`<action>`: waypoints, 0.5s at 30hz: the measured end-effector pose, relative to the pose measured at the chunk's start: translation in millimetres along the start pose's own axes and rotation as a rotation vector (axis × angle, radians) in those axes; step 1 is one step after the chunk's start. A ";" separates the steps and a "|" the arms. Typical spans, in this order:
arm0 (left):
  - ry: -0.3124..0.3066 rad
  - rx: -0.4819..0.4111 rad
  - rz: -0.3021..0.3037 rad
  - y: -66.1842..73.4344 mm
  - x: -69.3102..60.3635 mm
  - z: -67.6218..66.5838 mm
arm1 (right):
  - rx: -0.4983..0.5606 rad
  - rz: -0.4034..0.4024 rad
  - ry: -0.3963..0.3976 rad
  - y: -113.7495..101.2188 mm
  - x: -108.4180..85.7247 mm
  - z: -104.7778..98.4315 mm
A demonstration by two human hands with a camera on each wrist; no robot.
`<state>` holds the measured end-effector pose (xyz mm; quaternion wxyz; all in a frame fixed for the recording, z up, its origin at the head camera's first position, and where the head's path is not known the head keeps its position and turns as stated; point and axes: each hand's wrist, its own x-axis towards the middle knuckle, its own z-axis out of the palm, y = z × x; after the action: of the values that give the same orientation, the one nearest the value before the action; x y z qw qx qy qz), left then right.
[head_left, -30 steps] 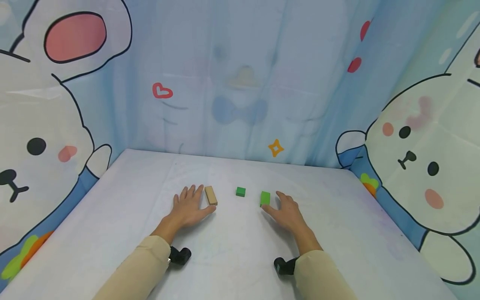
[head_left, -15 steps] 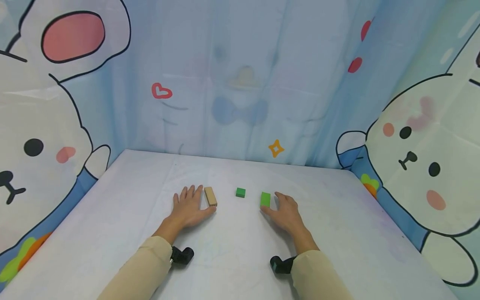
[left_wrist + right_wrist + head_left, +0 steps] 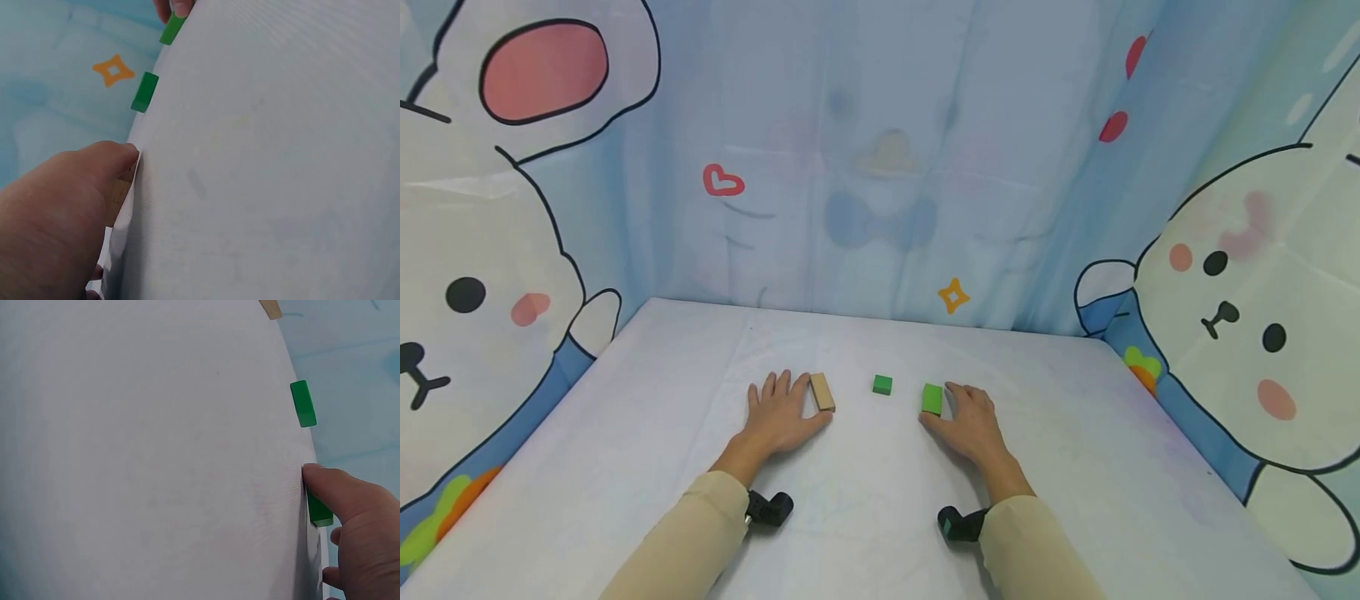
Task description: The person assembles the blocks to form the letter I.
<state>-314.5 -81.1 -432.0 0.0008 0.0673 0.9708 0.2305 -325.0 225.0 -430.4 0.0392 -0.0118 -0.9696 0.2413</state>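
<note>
A tan wooden block [image 3: 822,392] lies just right of my left hand [image 3: 774,422], whose fingers are spread on the white table. The left thumb is at the block's near end; in the left wrist view it partly hides the wooden block [image 3: 117,199]. My right hand [image 3: 974,427] rests beside a light green block [image 3: 932,399], fingers along its right side and thumb by its near end. From the right wrist, the thumb covers part of that light green block [image 3: 320,511]. Between the hands sits a smaller dark green block [image 3: 882,385], touched by neither.
The table [image 3: 880,500] has a white cloth cover. Behind it hangs a blue curtain [image 3: 880,100] with cartoon rabbits printed at both sides. Small black wrist cameras [image 3: 770,508] jut inward from both sleeves.
The right hand's fingers have drawn slightly left, closer to the light green block. Both forearms have shifted a little inward. The left hand and the blocks stay nearly in place.
</note>
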 end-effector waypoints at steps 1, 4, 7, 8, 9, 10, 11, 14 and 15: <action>0.000 0.000 -0.001 0.5 0.5 0.0 | -0.004 -0.005 0.006 -0.2 -0.1 -0.4; -0.001 0.000 -0.005 1.4 1.7 -0.1 | -0.008 -0.012 0.017 -1.0 -0.4 -1.4; 0.000 0.002 -0.011 1.7 2.4 -0.2 | -0.008 -0.011 0.010 -1.5 -0.8 -1.8; 0.000 0.004 -0.013 1.5 2.6 -0.1 | -0.007 -0.008 0.007 -1.5 -0.9 -1.5; 0.001 0.003 -0.014 1.3 2.6 0.0 | -0.009 -0.008 0.006 -1.6 -0.9 -1.1; 0.003 0.002 -0.014 1.2 2.5 0.0 | -0.011 -0.008 0.007 -1.4 -0.7 -0.6; 0.008 0.000 -0.013 1.0 2.4 0.1 | -0.014 -0.010 0.007 -1.2 -0.6 -0.1; 0.019 -0.001 -0.008 0.9 2.6 0.4 | -0.021 -0.010 0.017 -0.1 0.7 0.9; 0.024 -0.003 -0.005 1.1 2.8 0.5 | -0.023 -0.011 0.020 0.0 1.1 0.9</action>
<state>-317.1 -79.5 -431.9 -0.0102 0.0620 0.9705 0.2329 -326.2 224.7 -431.1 0.0502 -0.0094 -0.9719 0.2297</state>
